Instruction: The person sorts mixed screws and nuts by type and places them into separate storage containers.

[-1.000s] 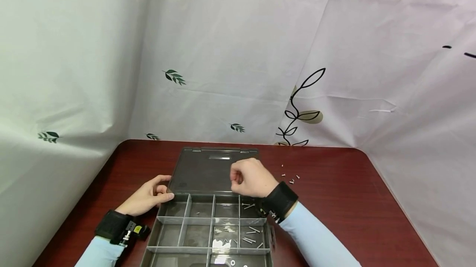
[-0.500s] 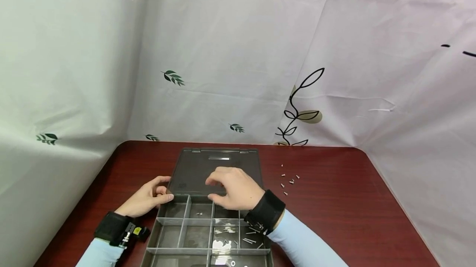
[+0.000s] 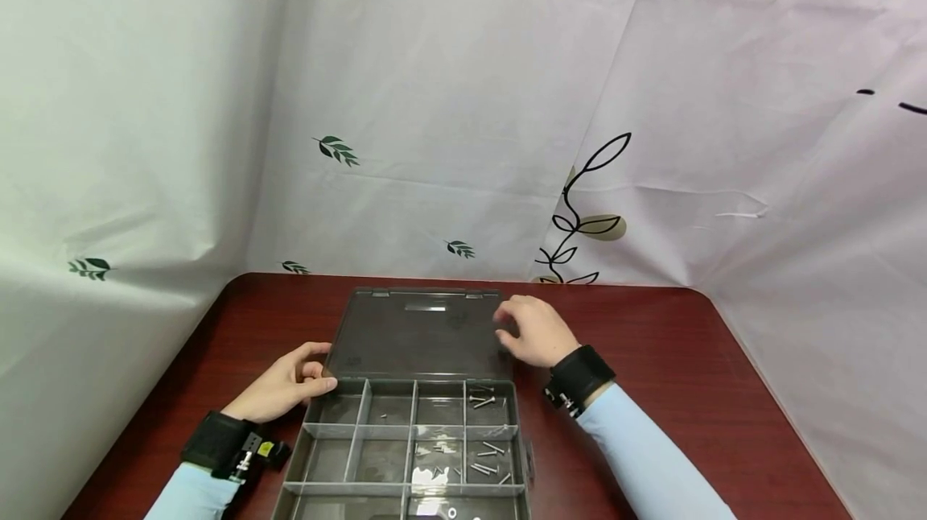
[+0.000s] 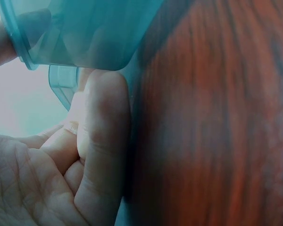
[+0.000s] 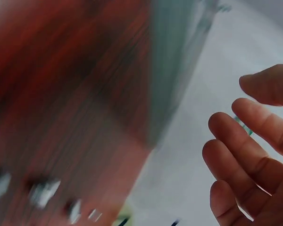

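Note:
A grey see-through compartment box lies with its lid folded back flat on the table. My left hand holds the box's left side at the hinge, thumb at the rim corner. In the left wrist view its fingers reach to the underside of the box wall. At the lid's right edge is my right hand, fingers loosely bent and apart, nothing between them. Several small screws lie on the table, blurred in the right wrist view; in the head view the hand covers them.
Longer screws lie in the right-hand compartments, and a tiny screw sits in a far-row compartment. A washer is in the near row. Behind the dark red table hangs a white patterned cloth.
My right hand, pinched over the lid at first, opened above the far-row compartments, then swung right and away to the lid's right edge. The left hand stays on the box.

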Motion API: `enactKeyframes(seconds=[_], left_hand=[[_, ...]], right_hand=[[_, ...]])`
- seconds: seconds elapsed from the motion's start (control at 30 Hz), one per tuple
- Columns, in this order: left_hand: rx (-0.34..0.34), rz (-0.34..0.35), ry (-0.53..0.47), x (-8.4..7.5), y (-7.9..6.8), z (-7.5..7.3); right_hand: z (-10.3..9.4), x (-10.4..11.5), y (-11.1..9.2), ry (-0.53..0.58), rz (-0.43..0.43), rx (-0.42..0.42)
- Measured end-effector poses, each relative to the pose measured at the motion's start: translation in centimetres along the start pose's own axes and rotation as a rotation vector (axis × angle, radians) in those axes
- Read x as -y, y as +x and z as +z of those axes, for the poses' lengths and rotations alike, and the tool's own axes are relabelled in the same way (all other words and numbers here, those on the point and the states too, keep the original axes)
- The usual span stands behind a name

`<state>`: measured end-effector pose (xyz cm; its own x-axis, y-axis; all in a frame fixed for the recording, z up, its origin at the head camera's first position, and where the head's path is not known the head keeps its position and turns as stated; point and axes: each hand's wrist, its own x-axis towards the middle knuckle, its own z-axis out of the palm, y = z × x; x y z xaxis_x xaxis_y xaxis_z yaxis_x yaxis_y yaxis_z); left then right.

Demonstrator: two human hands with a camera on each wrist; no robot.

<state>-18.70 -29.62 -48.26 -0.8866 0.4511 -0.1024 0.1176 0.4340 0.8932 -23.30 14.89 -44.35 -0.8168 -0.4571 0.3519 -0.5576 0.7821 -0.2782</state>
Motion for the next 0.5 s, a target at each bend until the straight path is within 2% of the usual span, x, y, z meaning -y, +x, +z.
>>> enactKeyframes(seconds=[0.23,0.5], left_hand=[[-0.002,-0.004,0.006,-0.1,0.0,0.0],[0.002,-0.010,-0.002,-0.1,-0.1,0.0]], right_hand=[[-0.1,-4.6,-0.8,-0.078,0.147,0.046],[0.3,-7.0,-1.5,-0.128,0.219,0.102]])
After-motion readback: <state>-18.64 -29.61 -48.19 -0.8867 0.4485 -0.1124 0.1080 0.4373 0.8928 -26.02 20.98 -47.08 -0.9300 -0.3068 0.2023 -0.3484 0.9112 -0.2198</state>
